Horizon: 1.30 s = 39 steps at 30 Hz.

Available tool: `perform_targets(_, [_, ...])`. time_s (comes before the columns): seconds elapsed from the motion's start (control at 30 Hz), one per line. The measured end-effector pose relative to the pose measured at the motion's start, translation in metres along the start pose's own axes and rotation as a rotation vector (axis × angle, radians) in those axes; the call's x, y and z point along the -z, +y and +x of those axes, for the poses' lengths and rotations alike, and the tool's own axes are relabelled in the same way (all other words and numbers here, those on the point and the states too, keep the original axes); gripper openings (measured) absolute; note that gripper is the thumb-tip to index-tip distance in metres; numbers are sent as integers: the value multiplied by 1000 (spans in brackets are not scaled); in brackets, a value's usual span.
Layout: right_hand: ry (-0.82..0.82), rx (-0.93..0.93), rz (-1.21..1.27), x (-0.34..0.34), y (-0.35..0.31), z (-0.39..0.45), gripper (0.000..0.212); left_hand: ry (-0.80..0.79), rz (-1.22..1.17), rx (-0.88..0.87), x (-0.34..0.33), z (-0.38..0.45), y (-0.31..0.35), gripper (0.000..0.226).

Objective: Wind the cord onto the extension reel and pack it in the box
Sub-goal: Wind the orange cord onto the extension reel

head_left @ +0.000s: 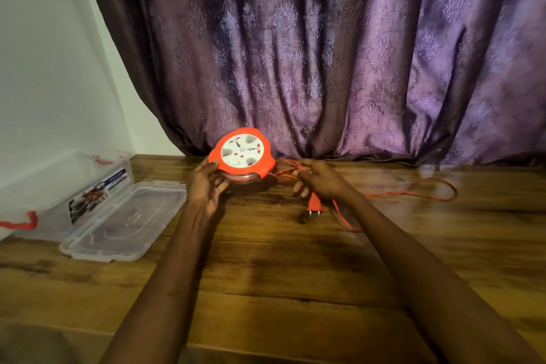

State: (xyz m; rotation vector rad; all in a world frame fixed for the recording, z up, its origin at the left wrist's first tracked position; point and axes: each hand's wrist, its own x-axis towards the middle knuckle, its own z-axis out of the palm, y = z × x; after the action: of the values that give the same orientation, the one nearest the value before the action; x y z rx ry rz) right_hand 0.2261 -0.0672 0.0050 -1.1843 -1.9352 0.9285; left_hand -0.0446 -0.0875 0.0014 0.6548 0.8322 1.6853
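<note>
An orange extension reel (243, 154) with a white socket face is tilted up off the wooden table, near the curtain. My left hand (206, 183) grips its left rim. My right hand (317, 179) is closed on the orange cord (413, 190) just right of the reel. The cord loops out to the right across the table and comes back. Its orange plug (314, 206) lies on the table below my right hand. The clear plastic box (59, 186) with red clips stands open at the left, and its lid (124, 220) lies flat beside it.
A purple patterned curtain (325, 53) hangs along the table's far edge. A white wall (44, 68) rises behind the box. The wooden table (295, 275) stretches toward me between my forearms.
</note>
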Motion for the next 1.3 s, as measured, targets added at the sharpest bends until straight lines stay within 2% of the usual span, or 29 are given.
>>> perform_targets(0.1, [139,-144,501,20,2,7,15,-3,-11,11,1,-1,3,43])
perform_targets(0.17, [245,-243,631,29,7,13,14,-2,-30,13,3,-1,3,42])
perform_targets(0.2, [319,-259,597,34,10,18,14,-2,-37,12,4,0,4,42])
perform_targets(0.3, [518,-273,274,50,22,28,18,-12,-29,1,5,0,4,42])
perform_targets(0.37, [594,-363,52,64,33,29,23,-15,-22,-6,6,0,4,42])
perform_targets(0.4, [593,-423,-85,70,37,26,29,-17,-21,-7,7,0,4,42])
perform_targets(0.47, [485,-490,-403,75,34,17,32,-18,-9,-10,6,0,3,43])
perform_targets(0.53, [470,-399,-647,74,28,16,34,-22,2,-12,4,0,3,43])
perform_targets(0.6, [500,-135,-686,67,18,16,33,-21,-2,-14,1,0,1,41])
perform_targets(0.63, [421,-2,-596,63,13,17,30,-18,-7,-14,0,0,0,40])
perform_targets(0.7, [103,107,-306,45,2,16,26,-11,-16,-10,-1,-1,0,39])
perform_targets(0.77, [-101,155,-290,29,-2,15,43,-7,-26,-8,0,-2,0,37])
perform_targets(0.8, [-100,174,-353,23,0,17,46,-4,-30,-7,0,-2,0,36])
perform_targets(0.87, [0,207,-405,18,6,20,37,1,-33,-7,2,-2,1,34])
perform_targets(1.0, [211,192,46,19,8,25,25,5,-38,4,5,-3,2,22])
perform_targets(1.1, [399,116,433,27,6,27,26,13,-40,17,1,-4,-2,26])
perform_targets(1.2, [434,6,691,39,9,26,21,25,-31,0,-3,-4,-6,33])
perform_targets(1.3, [414,-8,897,51,12,27,17,28,2,-14,-3,-3,-8,33])
